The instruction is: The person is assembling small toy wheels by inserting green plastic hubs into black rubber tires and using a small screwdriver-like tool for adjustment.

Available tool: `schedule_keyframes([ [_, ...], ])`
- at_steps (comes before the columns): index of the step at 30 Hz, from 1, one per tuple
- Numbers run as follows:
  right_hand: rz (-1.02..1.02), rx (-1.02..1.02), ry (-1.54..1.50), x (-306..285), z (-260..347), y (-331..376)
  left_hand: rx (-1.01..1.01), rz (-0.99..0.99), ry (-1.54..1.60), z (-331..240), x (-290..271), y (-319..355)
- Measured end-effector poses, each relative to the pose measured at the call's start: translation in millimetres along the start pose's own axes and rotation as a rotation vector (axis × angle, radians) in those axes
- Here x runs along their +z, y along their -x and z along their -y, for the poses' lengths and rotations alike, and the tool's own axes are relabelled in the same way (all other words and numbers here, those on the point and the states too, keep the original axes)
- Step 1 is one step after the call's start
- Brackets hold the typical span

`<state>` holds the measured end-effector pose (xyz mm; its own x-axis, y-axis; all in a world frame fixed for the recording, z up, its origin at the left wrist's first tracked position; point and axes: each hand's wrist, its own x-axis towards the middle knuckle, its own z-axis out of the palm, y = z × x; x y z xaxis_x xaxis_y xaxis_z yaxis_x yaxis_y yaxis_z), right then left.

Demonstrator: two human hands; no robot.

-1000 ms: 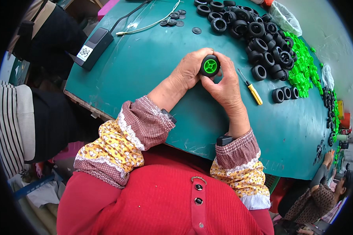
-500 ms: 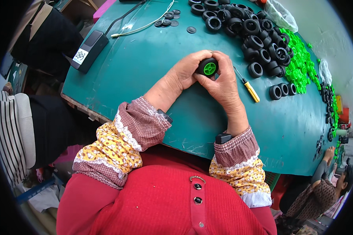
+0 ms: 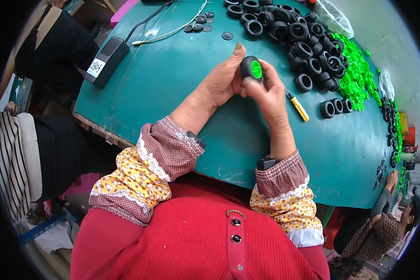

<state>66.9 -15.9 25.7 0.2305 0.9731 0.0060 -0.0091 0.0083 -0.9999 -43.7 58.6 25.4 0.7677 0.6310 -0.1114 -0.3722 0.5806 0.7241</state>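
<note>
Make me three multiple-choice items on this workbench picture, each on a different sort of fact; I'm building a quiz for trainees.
1. Where does the yellow-handled screwdriver lie?
A. on the green table to the right of the hands
B. in the left hand
C. on the black box at the table's left

2. What colour is the hub inside the small black tyre being held?
A. red
B. white
C. bright green

3. How is that tyre held?
A. lying loose on the table
B. raised above the table between both hands
C. pinched by the left hand alone

Answers:
1 A, it rests on the tabletop just right of the right hand.
2 C, green shows within the black ring.
3 B, fingers of the left hand and the right hand both meet on it.
</note>
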Motion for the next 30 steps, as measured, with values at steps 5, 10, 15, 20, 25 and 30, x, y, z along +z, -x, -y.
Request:
schedule_keyframes([
  [5,0.101,0.046,-0.794,-15.0,-2.0,-5.5,0.071,-0.103,-0.173,-1.5,-17.9,-3.4],
  [10,0.157,0.128,-0.983,-20.7,-0.3,-5.5,0.154,-0.139,-0.226,-7.2,-17.5,-1.9],
  [15,0.119,0.178,-0.971,-20.1,1.7,-5.1,0.137,-0.109,-0.276,-9.0,-13.5,-0.7],
  [20,0.114,0.201,-0.928,-19.8,1.0,-7.8,0.128,-0.104,-0.313,-6.5,-15.7,-2.9],
  [25,0.14,0.211,-0.946,-23.6,-6.1,-11.6,0.115,-0.095,-0.375,-7.1,-14.5,-3.4],
  [30,-0.116,0.069,-0.118,-15.7,-0.4,-11.6,0.003,-0.108,-0.315,-11.0,-5.3,-0.4],
])
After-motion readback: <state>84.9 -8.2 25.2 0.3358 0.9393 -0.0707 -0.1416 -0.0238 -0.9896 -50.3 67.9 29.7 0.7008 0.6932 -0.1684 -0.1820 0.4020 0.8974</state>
